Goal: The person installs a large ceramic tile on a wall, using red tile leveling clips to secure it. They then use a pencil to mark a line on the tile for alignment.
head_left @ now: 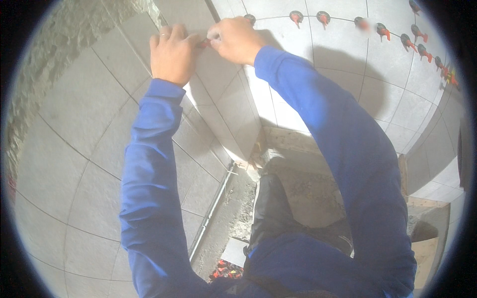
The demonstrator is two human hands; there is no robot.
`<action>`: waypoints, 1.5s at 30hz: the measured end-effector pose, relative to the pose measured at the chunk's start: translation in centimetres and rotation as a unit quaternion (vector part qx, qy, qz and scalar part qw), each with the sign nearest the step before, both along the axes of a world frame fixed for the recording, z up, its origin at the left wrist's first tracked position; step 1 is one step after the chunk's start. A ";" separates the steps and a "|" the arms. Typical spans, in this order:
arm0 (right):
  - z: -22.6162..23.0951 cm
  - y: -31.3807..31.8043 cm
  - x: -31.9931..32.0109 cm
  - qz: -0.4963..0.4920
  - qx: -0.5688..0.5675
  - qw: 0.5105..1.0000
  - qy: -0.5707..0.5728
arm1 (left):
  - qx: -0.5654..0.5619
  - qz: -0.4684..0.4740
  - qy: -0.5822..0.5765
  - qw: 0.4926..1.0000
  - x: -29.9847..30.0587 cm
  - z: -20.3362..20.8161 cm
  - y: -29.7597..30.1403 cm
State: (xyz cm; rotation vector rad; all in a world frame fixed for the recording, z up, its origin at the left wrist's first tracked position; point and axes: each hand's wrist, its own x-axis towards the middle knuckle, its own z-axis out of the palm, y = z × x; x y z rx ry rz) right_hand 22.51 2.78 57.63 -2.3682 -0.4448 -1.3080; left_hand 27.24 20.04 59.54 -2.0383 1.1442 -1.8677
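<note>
My left hand (pixel 171 55) is raised to the grey wall tiles (pixel 79 109), its fingers bent against the wall and a ring on one of them. What lies beneath its fingertips is hidden. Close beside it, my right hand (pixel 233 40) is closed in a pinch at the wall corner. Between the two hands shows a small red piece (pixel 203 43), coloured like the handles of the tile levelers (pixel 323 19) on the right-hand wall. Most of that piece is covered by my fingers.
Red-and-black tile levelers (pixel 382 31) line the joints at upper right. Rough bare wall (pixel 35 84) borders the tiles at left. Below, a metal bar (pixel 211 213) lies along the wall's foot. More red levelers (pixel 226 269) are heaped by a pale tile piece (pixel 234 252) on the floor.
</note>
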 end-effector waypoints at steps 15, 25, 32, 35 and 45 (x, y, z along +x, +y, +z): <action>0.1 0.1 -0.1 -0.001 0.013 0.999 0.042 | 0.098 0.038 0.077 0.991 -1.1 4.0 -0.1; 0.6 0.2 -0.5 -0.022 -0.003 0.998 0.051 | -0.015 0.021 -0.064 0.998 0.3 -0.8 -0.9; 0.2 0.1 0.3 -0.010 -0.012 1.000 -0.003 | 0.026 0.048 -0.039 0.998 0.1 -0.7 -0.9; 0.1 0.2 0.4 -0.026 -0.011 1.000 -0.008 | 0.107 0.053 0.010 0.993 0.1 0.8 -0.8; 0.3 0.6 -0.6 -0.022 0.023 0.999 0.011 | 0.111 0.049 0.003 0.993 -1.4 4.1 0.7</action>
